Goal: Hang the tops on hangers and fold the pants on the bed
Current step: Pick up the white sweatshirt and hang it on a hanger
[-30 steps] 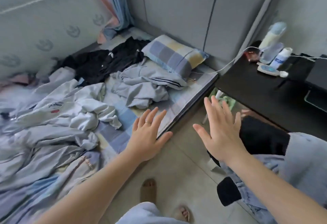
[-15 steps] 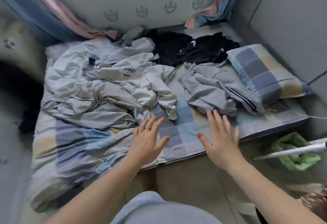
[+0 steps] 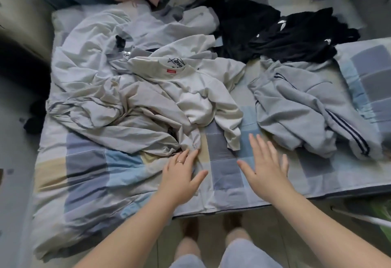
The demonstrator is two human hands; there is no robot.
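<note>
I am holding my left hand [image 3: 182, 174] flat at the lower centre of the frame, fingers straight and slightly spread, fingertips reaching the bunched edge of a pale cloth [image 3: 88, 98]; I cannot tell whether they are touching it or lying just beside it. I am holding my right hand [image 3: 266, 172] just to the right, fingers spread wide and gripping nothing, over a bare patch of the checked sheet [image 3: 224, 174]. The white top [image 3: 190, 81] is lying crumpled at centre frame, collar and red label facing up, with one sleeve trailing down toward the gap above my hands. The grey pants [image 3: 306, 107], marked by dark side stripes, are lying bunched at centre right, near my right hand but apart from it. The black clothes [image 3: 285, 35] are lying piled at upper right, and a pillow [image 3: 372, 77] is sitting at the right edge. No hanger is showing in view. Risks, as I am judging them: the white top is overlapping the pale cloth, so pulling the wrong fold is likely to drag both together. The pants are lying twisted, so folding them before straightening the legs is likely to give an uneven bundle. The black pieces are lying tangled, making tops and pants hard to tell apart.
</note>
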